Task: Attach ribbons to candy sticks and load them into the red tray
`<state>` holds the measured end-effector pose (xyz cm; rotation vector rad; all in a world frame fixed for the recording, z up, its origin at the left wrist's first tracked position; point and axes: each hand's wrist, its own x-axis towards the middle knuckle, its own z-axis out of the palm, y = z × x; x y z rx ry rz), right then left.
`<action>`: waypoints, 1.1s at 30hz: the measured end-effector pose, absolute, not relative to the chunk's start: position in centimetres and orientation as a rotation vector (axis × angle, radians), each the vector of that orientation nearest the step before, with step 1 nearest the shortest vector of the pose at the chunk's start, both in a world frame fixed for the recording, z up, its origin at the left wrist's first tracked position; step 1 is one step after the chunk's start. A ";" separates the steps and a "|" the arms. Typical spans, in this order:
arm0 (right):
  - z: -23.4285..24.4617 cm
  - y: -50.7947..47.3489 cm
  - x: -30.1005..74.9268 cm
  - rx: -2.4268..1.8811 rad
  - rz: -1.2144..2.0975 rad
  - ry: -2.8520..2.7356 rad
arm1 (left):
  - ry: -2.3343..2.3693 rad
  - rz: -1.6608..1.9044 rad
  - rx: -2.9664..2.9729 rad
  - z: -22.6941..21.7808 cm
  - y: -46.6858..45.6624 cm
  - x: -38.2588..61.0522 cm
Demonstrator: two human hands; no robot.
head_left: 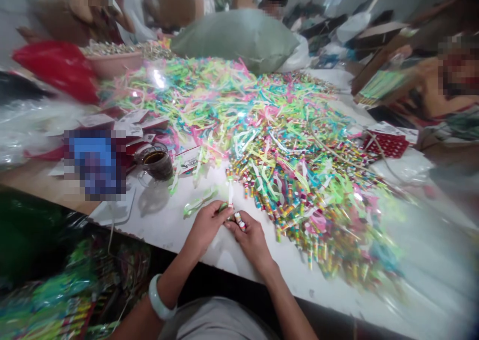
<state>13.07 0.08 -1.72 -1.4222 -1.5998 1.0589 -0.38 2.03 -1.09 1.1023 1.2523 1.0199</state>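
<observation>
My left hand [205, 226] and my right hand [250, 236] meet over the white table [175, 222] near its front edge. Together they pinch a small colourful paper tube [239, 221] with a thin strip [230, 195] rising from it. My right hand's fingers close around the tube, and my left hand's fingertips grip the strip's base. A pale green bangle [159, 300] sits on my left wrist. Just beyond my hands spreads a huge pile of similar tubes and neon plastic strips [269, 145]. A loose green strip [198, 202] lies left of my hands.
A glass mug of dark tea [157, 163] stands at the left beside cards and a blurred box. A red perforated basket [387, 144] sits at the right. A grey-green sack [239, 38] lies behind the pile. Other people sit at the far left and right. Bagged finished pieces [63, 290] lie below left.
</observation>
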 end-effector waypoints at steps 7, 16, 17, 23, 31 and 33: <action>-2.3 -1.4 14.3 -1.505 1.058 -1.595 | 1.332 1.105 0.965 -0.9 1.9 -1.1; -2.2 -2.0 13.5 -1.360 1.377 -1.436 | 1.315 1.177 0.884 -0.7 1.4 -0.4; -2.3 -2.0 13.5 -1.354 1.390 -1.419 | 1.311 1.174 0.898 -0.8 1.3 -0.4; -2.6 -1.8 13.5 -1.313 1.447 -1.358 | 1.288 1.170 0.938 -1.1 1.1 -0.1; -2.9 -1.8 13.3 -1.199 1.616 -1.211 | 1.258 1.135 0.919 -0.3 1.1 0.0; -3.1 -1.9 13.2 -1.184 1.607 -1.190 | 1.259 1.130 0.926 -0.2 1.0 -0.1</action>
